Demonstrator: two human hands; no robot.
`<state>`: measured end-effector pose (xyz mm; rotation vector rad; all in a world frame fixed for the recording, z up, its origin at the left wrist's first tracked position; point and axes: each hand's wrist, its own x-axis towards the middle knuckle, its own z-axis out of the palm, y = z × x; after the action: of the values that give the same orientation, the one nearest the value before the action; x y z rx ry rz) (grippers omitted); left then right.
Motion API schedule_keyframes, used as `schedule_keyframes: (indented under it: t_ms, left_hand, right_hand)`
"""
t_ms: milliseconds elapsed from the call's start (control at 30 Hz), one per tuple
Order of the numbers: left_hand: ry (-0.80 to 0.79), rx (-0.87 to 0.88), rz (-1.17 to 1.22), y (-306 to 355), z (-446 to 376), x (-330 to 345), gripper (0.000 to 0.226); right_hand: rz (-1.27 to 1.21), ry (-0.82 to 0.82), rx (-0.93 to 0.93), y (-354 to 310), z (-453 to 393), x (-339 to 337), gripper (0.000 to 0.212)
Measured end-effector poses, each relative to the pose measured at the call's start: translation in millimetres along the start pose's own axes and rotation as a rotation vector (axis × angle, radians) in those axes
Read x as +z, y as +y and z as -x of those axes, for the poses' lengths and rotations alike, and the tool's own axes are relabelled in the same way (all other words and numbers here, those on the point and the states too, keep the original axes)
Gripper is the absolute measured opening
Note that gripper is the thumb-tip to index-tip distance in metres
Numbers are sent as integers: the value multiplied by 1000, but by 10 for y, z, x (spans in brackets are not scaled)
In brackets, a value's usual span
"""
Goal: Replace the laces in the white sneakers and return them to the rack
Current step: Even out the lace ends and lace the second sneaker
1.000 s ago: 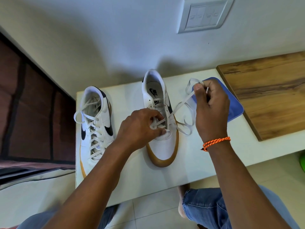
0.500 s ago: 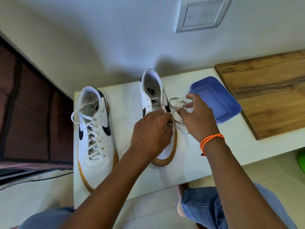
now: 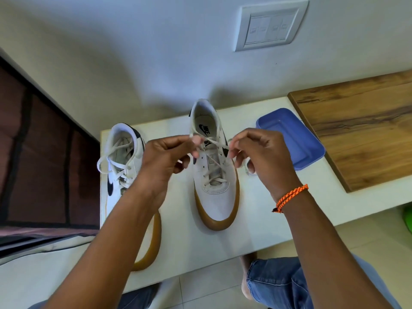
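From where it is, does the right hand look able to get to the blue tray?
Probably yes: the right hand is beside the blue tray with nothing between, but it pinches the lace.

White sneaker (image 3: 215,186), perhaps gum sole; blue tray (image 3: 296,139).

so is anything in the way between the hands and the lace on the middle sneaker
Nothing visible. The left hand and right hand each already pinch an end of the lace above the sneaker.
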<state>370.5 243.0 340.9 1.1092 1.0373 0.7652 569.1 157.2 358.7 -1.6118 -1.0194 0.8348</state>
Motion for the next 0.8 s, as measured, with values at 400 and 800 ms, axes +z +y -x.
schedule_keyframes:
  t_ms: [400, 800]
  left_hand:
    - [89, -50, 214, 41, -25, -84, 20]
    - [64, -107, 194, 11, -16, -49, 22]
  right_hand:
    - [-27, -307, -84, 73, 58, 218, 17]
    - [301, -134, -97, 151, -24, -169, 16]
